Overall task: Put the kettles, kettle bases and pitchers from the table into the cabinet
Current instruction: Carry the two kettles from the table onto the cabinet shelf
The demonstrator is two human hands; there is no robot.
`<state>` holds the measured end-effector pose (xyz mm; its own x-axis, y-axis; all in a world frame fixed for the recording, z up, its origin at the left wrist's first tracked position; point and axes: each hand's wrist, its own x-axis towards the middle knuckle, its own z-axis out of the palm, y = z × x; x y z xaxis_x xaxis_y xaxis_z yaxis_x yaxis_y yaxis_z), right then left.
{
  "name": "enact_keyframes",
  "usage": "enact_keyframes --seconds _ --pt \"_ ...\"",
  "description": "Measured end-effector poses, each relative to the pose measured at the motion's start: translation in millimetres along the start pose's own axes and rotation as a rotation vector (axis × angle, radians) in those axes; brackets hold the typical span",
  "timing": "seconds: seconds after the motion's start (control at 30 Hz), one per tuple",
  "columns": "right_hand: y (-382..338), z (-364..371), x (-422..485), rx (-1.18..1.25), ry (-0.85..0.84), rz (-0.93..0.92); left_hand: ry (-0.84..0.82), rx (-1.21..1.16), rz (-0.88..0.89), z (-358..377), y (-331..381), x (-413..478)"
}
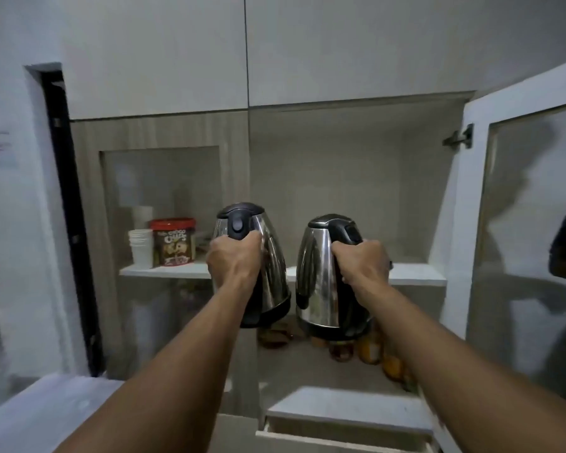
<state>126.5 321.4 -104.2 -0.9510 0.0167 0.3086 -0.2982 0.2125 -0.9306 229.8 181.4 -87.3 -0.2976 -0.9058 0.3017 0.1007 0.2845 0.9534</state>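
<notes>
I hold two steel kettles with black lids and handles up in front of the open cabinet. My left hand [234, 259] grips the handle of the left kettle [270, 256], which tilts a little to the right. My right hand [361, 263] grips the handle of the right kettle [317, 276]. Both kettles hang in the air just before the white upper shelf [415, 274], their bases below its front edge. The shelf's right half behind them is bare. No kettle bases or pitchers are in view.
The right cabinet door [520, 223] stands open; the left glass door [164, 204] is shut. Behind it sit stacked white cups [141, 248] and a red-lidded tub [174, 241]. Several jars [370, 349] stand on the lower shelf. A drawer [343, 429] is pulled out below.
</notes>
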Motion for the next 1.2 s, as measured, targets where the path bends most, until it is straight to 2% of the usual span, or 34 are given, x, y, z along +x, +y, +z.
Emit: enact_keyframes --seconds 0.13,0.33,0.63,0.97,1.2 --pt "9.1 -27.8 77.6 0.026 0.106 -0.042 -0.043 -0.065 0.034 86.2 11.3 14.5" --pt "12.9 -42.7 186.9 0.025 0.18 -0.118 -0.038 -0.085 0.038 194.8 19.6 49.0" --pt "47.5 6.4 299.8 0.059 0.249 -0.06 -0.114 -0.047 0.072 308.0 -5.6 123.5" --pt "90.7 77.5 383.7 -0.038 0.221 0.017 -0.244 -0.028 0.025 394.7 -68.2 201.1" --pt "91.1 83.0 397.9 -0.097 0.152 -0.002 -0.308 0.023 0.063 413.5 -67.7 219.8"
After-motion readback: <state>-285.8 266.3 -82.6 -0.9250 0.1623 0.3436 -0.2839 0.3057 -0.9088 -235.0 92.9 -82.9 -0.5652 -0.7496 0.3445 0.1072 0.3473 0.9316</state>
